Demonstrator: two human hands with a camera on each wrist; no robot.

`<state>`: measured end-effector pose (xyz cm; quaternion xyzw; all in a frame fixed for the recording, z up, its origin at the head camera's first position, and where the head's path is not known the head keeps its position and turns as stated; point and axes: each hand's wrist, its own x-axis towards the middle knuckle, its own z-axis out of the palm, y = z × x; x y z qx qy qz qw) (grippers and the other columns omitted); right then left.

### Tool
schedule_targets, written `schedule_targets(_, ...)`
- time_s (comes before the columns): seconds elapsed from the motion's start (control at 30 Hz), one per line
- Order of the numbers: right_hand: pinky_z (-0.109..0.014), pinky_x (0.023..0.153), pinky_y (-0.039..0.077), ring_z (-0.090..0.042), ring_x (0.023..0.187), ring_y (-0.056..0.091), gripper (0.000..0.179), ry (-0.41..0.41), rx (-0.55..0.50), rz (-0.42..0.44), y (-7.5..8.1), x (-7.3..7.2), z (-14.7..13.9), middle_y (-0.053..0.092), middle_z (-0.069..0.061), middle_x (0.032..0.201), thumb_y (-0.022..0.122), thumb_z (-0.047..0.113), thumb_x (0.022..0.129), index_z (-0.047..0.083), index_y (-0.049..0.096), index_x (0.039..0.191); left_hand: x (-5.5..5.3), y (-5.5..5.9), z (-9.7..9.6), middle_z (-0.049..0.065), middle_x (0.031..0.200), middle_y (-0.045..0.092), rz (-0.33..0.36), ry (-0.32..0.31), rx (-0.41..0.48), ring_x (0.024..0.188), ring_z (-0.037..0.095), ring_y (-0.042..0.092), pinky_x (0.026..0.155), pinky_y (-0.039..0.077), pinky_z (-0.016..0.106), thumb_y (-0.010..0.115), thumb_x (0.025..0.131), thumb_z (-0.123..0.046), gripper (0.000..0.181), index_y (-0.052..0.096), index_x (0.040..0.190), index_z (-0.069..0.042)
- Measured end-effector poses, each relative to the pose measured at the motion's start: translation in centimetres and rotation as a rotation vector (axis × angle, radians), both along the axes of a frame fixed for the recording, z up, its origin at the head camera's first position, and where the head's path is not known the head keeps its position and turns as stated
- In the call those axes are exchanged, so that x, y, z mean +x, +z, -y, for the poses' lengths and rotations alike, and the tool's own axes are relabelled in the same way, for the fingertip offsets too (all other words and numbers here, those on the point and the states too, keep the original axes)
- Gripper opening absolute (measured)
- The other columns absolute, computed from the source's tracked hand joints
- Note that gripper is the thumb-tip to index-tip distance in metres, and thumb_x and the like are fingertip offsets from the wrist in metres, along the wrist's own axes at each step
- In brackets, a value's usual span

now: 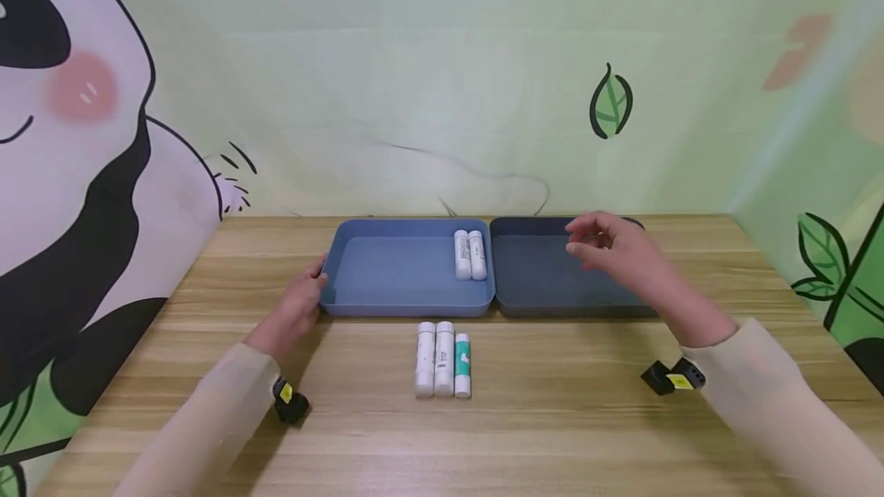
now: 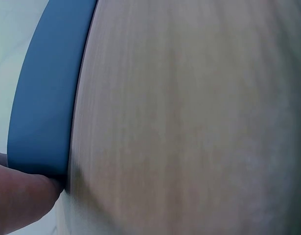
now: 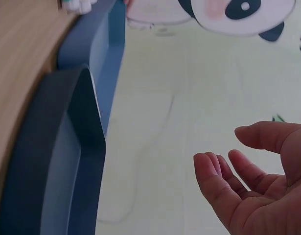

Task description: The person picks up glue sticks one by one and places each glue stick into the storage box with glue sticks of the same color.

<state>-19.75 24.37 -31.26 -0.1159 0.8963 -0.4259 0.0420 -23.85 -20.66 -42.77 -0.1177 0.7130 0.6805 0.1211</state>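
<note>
Fingers (image 3: 216, 188) and thumb (image 3: 267, 136) apart, right hand (image 1: 615, 245) hovers above dark tray (image 1: 535, 278). Left hand (image 1: 300, 299) touches blue tray's (image 1: 394, 274) left edge, grip unclear

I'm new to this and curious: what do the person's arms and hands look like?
The left sleeve and right sleeve are plain, long and pale beige. At each wrist sits a small, boxy black camera with a bright yellow label. The left hand and right hand are bare, with five-fingered human shapes.
</note>
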Motion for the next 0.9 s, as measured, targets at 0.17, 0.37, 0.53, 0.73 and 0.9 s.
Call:
schedule_targets(0.17,-0.023,0.081,0.059,-0.017,0.098,0.066,0.036,0.036,-0.001,-0.015,-0.4,1.0,1.6,0.067,-0.021,0.123,0.064,0.018,0.101,-0.001,0.060,0.131,0.1,0.2,-0.1,0.014,0.173,-0.007,-0.012,-0.003,-0.001,0.161,0.029,-0.006,0.133,0.001,0.043,0.017,0.110,-0.005,0.056,0.000,0.164,-0.008)
schedule_targets(0.37,-0.029,0.081,0.060,-0.024,0.097,0.066,0.030,0.085,-0.009,-0.006,-1.1,1.9,3.5,0.068,-0.020,0.116,0.066,0.014,0.098,0.000,0.062,0.125,0.2,0.4,-0.1,0.013,0.173,-0.008,-0.001,-0.010,-0.014,0.161,0.029,-0.008,0.133,-0.001,0.043,0.017,0.111,-0.007,0.056,-0.001,0.164,-0.010)
schedule_targets(0.53,-0.035,0.081,0.062,-0.020,0.094,0.065,0.027,0.130,-0.024,0.071,-2.3,2.6,5.0,0.068,-0.018,0.115,0.066,0.012,0.098,0.000,0.063,0.122,0.2,0.2,-0.1,0.013,0.173,-0.009,-0.006,-0.015,-0.012,0.161,0.028,-0.009,0.133,-0.001,0.043,0.016,0.111,-0.007,0.056,-0.002,0.164,-0.009)
schedule_targets(0.73,-0.040,0.082,0.064,-0.016,0.088,0.063,0.025,0.187,-0.047,0.158,-4.0,3.0,6.5,0.070,-0.015,0.108,0.067,0.013,0.097,-0.001,0.065,0.118,0.2,0.1,-0.1,0.012,0.173,-0.009,0.003,-0.011,-0.016,0.161,0.028,-0.010,0.133,-0.002,0.043,0.016,0.111,-0.007,0.056,-0.002,0.164,-0.011)
schedule_targets(0.9,-0.036,0.079,0.064,-0.013,0.080,0.060,0.026,0.205,-0.074,0.219,-5.5,3.2,7.6,0.068,-0.013,0.099,0.067,0.012,0.097,-0.004,0.066,0.117,0.3,0.3,-0.2,0.011,0.173,-0.009,0.016,-0.001,-0.013,0.161,0.028,-0.009,0.133,-0.001,0.043,0.016,0.111,-0.008,0.056,0.000,0.164,-0.012)
